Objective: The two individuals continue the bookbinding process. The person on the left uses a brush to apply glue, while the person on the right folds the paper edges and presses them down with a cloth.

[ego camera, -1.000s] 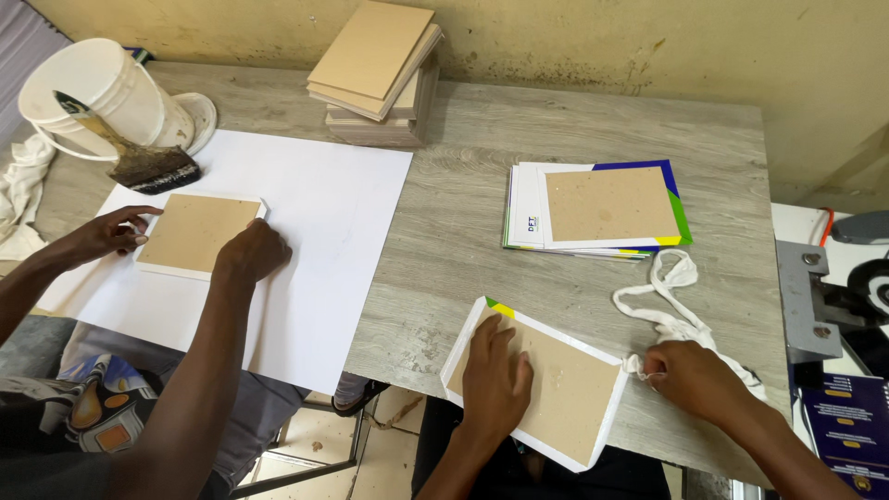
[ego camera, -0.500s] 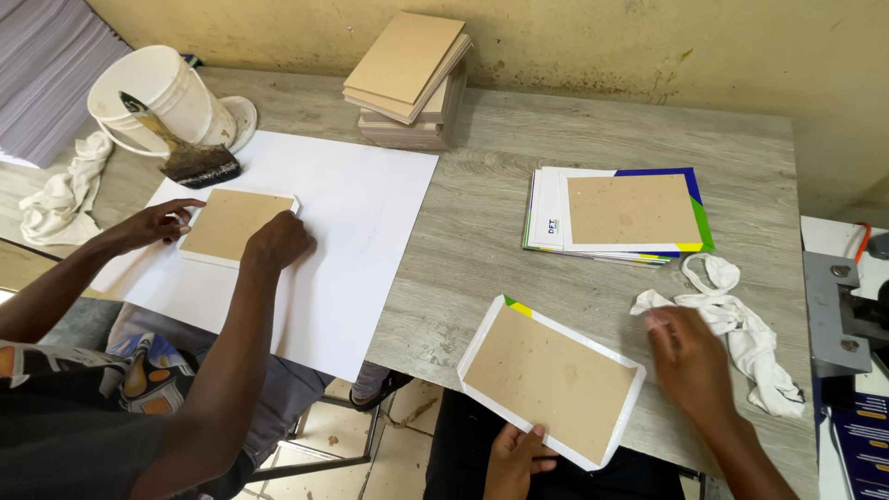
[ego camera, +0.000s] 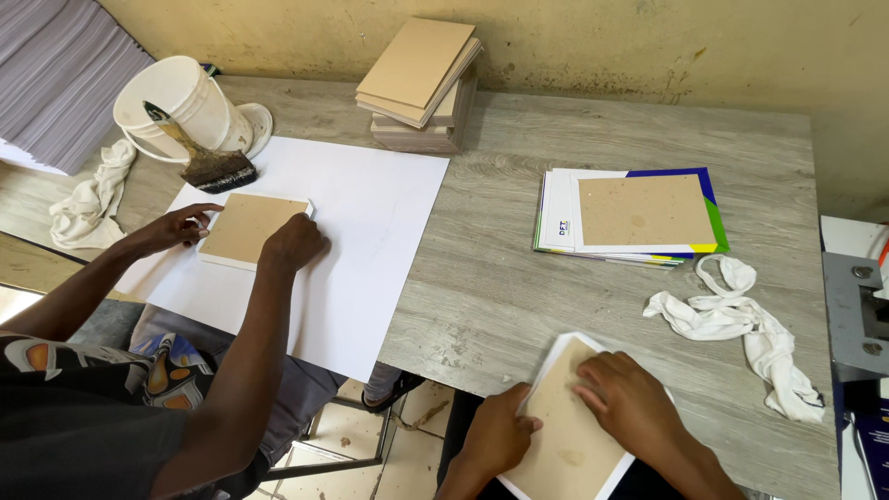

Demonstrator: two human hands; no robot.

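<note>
My left hand (ego camera: 495,431) grips near edge of brown board (ego camera: 565,435) on white sheet at table's (ego camera: 500,278) near edge. My right hand (ego camera: 625,398) presses flat, open, on board. White rag (ego camera: 741,324) just right.

Just one view here, a head-worn cam looking steeply down and forward over a grey wood-grain table (ego camera: 574,278) toward a yellowish wall (ego camera: 648,46) at the far edge. It sits pretty close: the wearer's own left hand (ego camera: 495,431) and right hand (ego camera: 625,398) come in at the bottom edge, cropped at the forearms. A co-worker's arms enter from the left. The table's right end and some floor below also make the frame. No second view to overlap with.
</note>
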